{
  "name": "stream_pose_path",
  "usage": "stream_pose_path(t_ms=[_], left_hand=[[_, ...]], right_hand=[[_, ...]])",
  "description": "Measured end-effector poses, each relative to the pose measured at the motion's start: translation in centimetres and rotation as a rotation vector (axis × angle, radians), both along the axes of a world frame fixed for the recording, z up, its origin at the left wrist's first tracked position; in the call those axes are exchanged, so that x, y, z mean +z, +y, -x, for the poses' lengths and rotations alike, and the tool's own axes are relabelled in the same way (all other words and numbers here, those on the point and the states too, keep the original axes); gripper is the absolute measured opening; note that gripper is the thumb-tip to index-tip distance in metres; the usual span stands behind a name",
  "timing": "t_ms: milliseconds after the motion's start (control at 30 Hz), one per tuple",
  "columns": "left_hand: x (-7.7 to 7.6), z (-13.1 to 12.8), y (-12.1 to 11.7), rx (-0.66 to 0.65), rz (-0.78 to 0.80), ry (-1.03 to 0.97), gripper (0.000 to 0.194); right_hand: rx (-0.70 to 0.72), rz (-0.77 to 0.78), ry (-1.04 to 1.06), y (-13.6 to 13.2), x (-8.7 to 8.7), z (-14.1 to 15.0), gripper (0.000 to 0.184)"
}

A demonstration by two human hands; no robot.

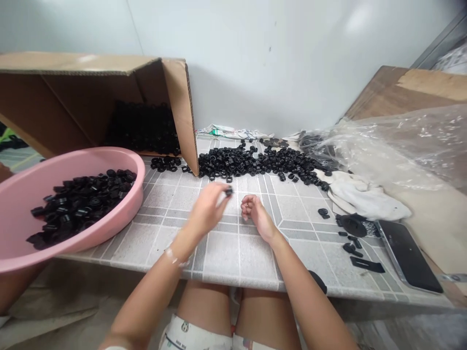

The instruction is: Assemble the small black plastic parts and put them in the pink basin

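One small black plastic ring (228,192) pinched at the fingertips of the left hand (207,206); grip closed on it, held above the bench (233,253). Right hand (253,212) just beside it: grip loosely curled, nothing visible inside. Tiled-pattern bench top beneath both hands.

At 12 o'clock, a long heap of black rings (251,163) lies along the back of the bench, well ahead of the hands. At 9 o'clock, a pink plastic basin (140,180) overhangs the bench edge, holding many more black rings (80,204). At 10 o'clock, a cardboard box (178,112) lies on its side with a further mass of black rings (142,129) within. At 2 o'clock, a white cloth (365,197) lies against clear plastic sheeting (401,146). At 4 o'clock, a dark tablet (406,255) lies beside loose black pieces (367,265).
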State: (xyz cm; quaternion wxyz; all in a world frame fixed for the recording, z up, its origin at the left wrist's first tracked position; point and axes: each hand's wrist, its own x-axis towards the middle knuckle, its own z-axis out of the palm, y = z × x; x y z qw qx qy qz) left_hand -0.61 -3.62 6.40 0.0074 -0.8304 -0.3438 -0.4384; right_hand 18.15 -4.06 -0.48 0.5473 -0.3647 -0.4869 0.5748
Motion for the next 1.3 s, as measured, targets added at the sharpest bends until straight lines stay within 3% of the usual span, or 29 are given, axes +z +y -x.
stream_pose_path(t_ms=[133, 200, 267, 333, 400, 467, 533, 600, 667, 767, 900, 967, 1033, 1133, 1233, 1300], left_hand=[[4.5, 9.5, -2.5, 0.728, -0.178, -0.191, 0.03], [5.5, 13.7, -2.8, 0.955, -0.098, -0.161, 0.038], [5.7, 15.6, -2.4, 1.055, 0.053, -0.122, 0.065], [5.2, 14.4, -1.5, 1.017, -0.014, -0.056, 0.086], [3.8, 10.5, -0.2, 0.804, -0.178, 0.025, 0.072], [1.6, 5.4, 1.6, 0.546, -0.057, 0.124, 0.04], [-1.2, 0.5, 3.7, 0.39, 0.151, 0.256, 0.033], [-3.7, -3.2, 5.8, 0.335, 0.318, 0.37, 0.04], [-5.2, -5.1, 7.5, 0.394, 0.426, 0.426, 0.044], [-5.7, -5.7, 8.7, 0.466, 0.478, 0.468, 0.039], [-5.1, -4.6, 7.8, 0.468, 0.505, 0.443, 0.031], [-5.3, -4.3, 7.0, 0.478, 0.527, 0.376, 0.029], [-5.7, -4.0, 6.3, 0.467, 0.532, 0.3, 0.025], [-6.4, -3.7, 6.1, 0.409, 0.519, 0.182, 0.014], [-6.8, -3.4, 6.3, 0.302, 0.546, 0.028, 0.002], [-6.6, -3.3, 6.4, 0.21, 0.603, -0.128, 0.006]], right_hand=[[-0.03, -0.013, 0.02, 0.0, 0.3, -0.3, 0.047], [-0.062, -0.015, 0.005, -0.1, 0.4, -0.3, 0.046], [-0.117, -0.003, -0.006, -0.2, 0.4, -0.2, 0.044], [-0.176, 0.014, -0.015, -0.2, 0.2, -0.2, 0.044], [-0.226, 0.024, -0.028, 0.1, 0.0, -0.3, 0.044], [-0.28, 0.023, -0.053, 0.7, -0.4, -0.7, 0.042], [-0.349, 0.025, -0.09, 1.3, -0.7, -1.3, 0.041], [-0.42, 0.037, -0.113, 2.0, -1.0, -1.9, 0.04], [-0.466, 0.052, -0.103, 2.4, -1.2, -2.2, 0.039], [-0.485, 0.06, -0.08, 3.0, -1.8, -2.4, 0.037], [-0.483, 0.095, -0.134, 4.4, -2.5, -3.7, 0.031], [-0.539, 0.109, -0.306, 5.8, -2.4, -5.5, 0.024], [-0.712, 0.067, -0.612, 7.5, -1.9, -7.9, 0.017], [-0.827, 0.026, -0.752, 9.7, -1.0, -11.3, 0.014], [-0.791, 0.005, -0.934, 11.2, -0.8, -13.1, 0.023], [-0.712, -0.023, -1.103, 11.9, -1.1, -13.6, 0.025]])
